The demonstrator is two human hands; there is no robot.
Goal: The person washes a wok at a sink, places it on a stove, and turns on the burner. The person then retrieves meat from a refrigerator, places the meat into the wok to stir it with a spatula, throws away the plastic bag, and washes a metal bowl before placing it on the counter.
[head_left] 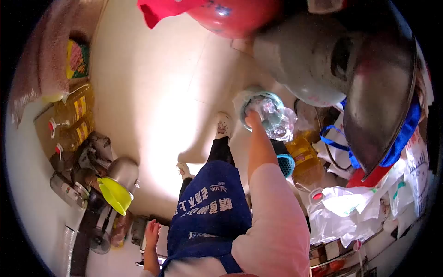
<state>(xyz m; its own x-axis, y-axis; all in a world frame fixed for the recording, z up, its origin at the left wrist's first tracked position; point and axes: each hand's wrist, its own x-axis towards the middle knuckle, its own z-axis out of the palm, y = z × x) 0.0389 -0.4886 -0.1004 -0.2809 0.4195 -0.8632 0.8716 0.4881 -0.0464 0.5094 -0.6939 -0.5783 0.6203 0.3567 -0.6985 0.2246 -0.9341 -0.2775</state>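
Note:
A teal waste bin (243, 110) stands on the floor beyond my feet, lined and topped with a crumpled clear plastic bag (284, 123). My right hand (252, 119) reaches down to the near left side of the bin, closed on the plastic; its fingertips are partly hidden. By the left side of my blue apron (207, 198) hangs my left hand (152, 232), empty, with fingers loosely apart.
At left are large oil bottles (78, 108), a metal pot (123, 171) and a yellow-green bowl (114, 196). To the right stand a large wok (380, 92), another oil bottle (305, 159), a teal basket (286, 165) and white plastic bags (346, 203). A red basin (235, 18) is at the top.

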